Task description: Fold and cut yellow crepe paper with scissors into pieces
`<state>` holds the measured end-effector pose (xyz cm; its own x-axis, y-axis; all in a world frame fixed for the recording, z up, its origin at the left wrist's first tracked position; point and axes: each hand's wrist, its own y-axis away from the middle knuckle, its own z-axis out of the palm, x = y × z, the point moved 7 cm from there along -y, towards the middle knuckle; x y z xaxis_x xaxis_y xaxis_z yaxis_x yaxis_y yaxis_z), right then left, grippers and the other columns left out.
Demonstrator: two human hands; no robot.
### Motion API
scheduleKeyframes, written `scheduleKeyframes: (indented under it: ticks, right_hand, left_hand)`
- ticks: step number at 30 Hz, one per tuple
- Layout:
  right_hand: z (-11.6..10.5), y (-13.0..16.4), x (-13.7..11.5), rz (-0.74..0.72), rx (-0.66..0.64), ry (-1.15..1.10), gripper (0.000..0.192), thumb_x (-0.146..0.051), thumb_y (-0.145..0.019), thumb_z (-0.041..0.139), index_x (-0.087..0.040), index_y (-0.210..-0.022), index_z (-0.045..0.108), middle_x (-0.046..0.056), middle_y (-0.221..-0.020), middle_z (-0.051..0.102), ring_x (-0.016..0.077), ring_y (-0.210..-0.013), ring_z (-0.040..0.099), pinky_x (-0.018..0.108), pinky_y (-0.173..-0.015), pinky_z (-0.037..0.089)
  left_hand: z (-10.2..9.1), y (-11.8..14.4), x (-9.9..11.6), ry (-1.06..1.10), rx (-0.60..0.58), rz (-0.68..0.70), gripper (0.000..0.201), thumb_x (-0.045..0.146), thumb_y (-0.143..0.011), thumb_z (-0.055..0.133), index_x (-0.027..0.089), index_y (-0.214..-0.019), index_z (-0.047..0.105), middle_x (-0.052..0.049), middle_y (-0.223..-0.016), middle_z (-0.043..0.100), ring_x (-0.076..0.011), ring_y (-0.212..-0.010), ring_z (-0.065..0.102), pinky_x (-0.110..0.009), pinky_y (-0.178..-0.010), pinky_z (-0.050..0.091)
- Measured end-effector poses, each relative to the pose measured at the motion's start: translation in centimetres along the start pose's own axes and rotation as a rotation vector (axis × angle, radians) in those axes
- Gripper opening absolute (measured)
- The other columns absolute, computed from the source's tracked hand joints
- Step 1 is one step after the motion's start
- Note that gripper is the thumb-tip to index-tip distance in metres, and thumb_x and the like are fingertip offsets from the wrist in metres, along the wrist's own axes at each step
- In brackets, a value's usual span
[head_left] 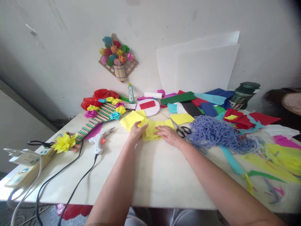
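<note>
A sheet of yellow crepe paper (150, 128) lies on the table in front of me, between my hands. My left hand (137, 131) rests at its left edge, thumb and fingers apart. Flat across the right side of this sheet is my right hand (168, 134), its fingers stretched out to the left. More folded yellow crepe paper (132, 118) lies just beyond my left hand. A pair of scissors (181, 129) with black handles is beside my right hand, blades near a yellow paper strip (182, 118).
A white glue gun (100, 140) and power strip (30, 169) with cords occupy the left. Behind are a flower-trimmed striped craft (98, 116), a glue bottle (130, 93) and a white disc (154, 111). Blue yarn (211, 133), coloured papers and a dark jar (244, 95) are right.
</note>
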<state>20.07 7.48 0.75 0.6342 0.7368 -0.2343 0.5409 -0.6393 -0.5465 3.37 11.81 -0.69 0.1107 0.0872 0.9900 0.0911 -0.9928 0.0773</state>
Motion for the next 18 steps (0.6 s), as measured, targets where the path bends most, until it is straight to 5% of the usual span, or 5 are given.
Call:
scheduleKeyframes:
  ticks: [5,18]
  right_hand:
    - [0.35,0.25,0.09,-0.012,-0.021,0.037,0.027,-0.014,-0.079,0.051,-0.027,-0.097,0.066,0.005,-0.113,0.060,0.0201,-0.107,0.052,0.039,-0.089,0.042]
    - [0.20,0.40,-0.73,0.018,-0.122,0.109,0.025,-0.023,-0.082,0.048,-0.028,-0.100,0.065,-0.002,-0.116,0.058,0.0210,-0.112,0.047,0.039,-0.093,0.036]
  left_hand:
    - [-0.25,-0.39,-0.84,-0.181,0.066,-0.041,0.074,0.039,-0.050,0.075,0.013,-0.112,0.046,-0.007,-0.078,0.062,-0.0167,-0.066,0.060,-0.024,-0.057,0.045]
    - [-0.33,-0.58,-0.77,-0.330,0.090,-0.002,0.052,0.023,-0.057,0.070,0.016,-0.104,0.048,0.001,-0.065,0.057,-0.0119,-0.058,0.056,-0.021,-0.054,0.042]
